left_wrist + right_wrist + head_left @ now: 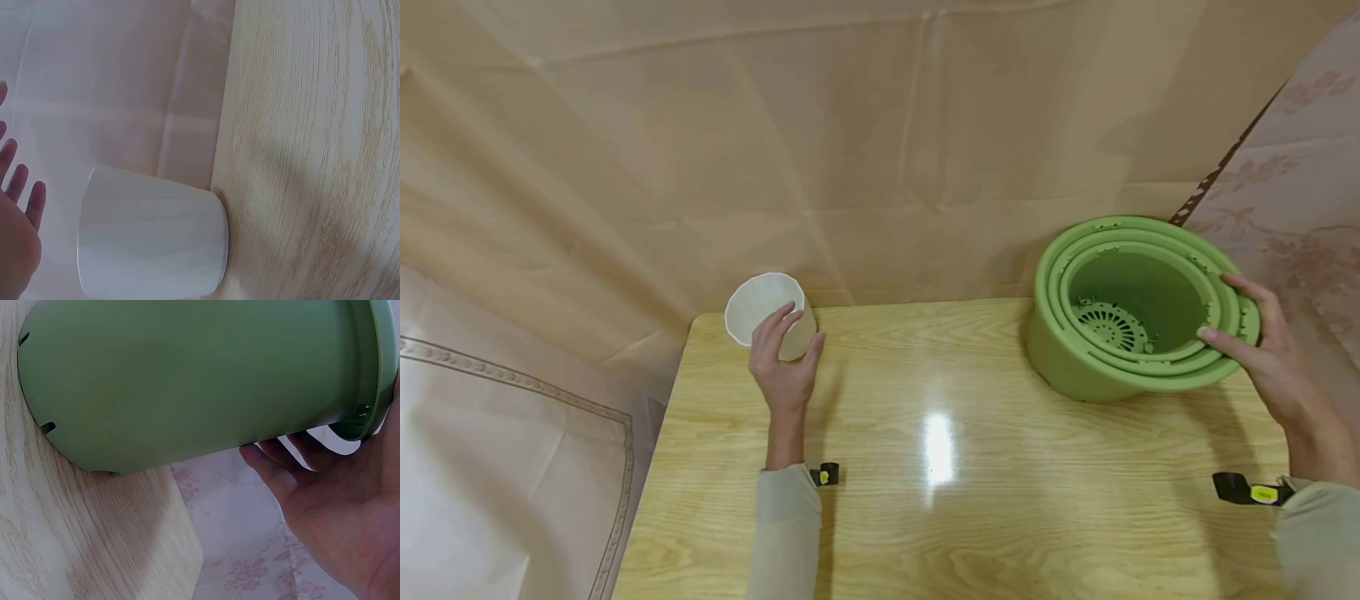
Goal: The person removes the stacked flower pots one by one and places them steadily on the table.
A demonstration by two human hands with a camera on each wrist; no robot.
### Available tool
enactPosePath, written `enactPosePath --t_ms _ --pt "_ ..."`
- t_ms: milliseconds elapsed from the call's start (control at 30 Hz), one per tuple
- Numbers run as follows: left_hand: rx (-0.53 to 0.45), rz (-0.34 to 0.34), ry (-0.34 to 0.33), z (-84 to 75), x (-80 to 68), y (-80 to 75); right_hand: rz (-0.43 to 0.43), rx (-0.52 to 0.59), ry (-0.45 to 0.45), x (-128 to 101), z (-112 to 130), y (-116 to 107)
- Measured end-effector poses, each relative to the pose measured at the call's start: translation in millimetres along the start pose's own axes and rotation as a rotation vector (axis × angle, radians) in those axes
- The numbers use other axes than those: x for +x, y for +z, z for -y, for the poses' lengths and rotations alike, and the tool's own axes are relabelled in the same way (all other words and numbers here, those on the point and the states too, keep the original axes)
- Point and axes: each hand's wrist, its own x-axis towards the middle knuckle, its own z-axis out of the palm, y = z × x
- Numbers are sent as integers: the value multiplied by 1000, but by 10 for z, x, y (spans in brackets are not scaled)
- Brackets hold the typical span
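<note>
Head view, left hand (pixel 784 360): fingers curled round the white cup (pixel 769 315), at the far left corner of the wooden surface (pixel 940 467); cup tipped, mouth facing up and toward the camera.
Head view, right hand (pixel 1262 350): thumb and fingers pinching the near right rim of the green pots (pixel 1131 308), nested and tilted at the far right.
Left wrist view: cup (pixel 153 240) at the surface edge (pixel 300 156); palm (pixel 15 237) just beside it, fingers look straight here, grip hard to tell.
Right wrist view: pots (pixel 194 381) above and left of the right hand (pixel 337 512), base resting on the surface (pixel 81 544); fingers tucked under the rim.
</note>
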Motion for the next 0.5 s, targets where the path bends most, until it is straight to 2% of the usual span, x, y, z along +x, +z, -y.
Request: enactPosePath --t_ms 167,233,333,400,500 --pt "-15 26 -8 -9 -9 -2 -18 -95 5 3 -9 16" --pt "-20 31 -12 -15 -12 -2 -19 -91 9 3 -14 23" --pt "-31 33 -15 -34 -11 12 -9 -27 2 4 -23 34" --pt "-43 43 -17 -54 -6 36 -7 61 -13 5 -26 39" --pt "-61 61 -11 -91 10 87 -10 113 -30 5 -29 44"
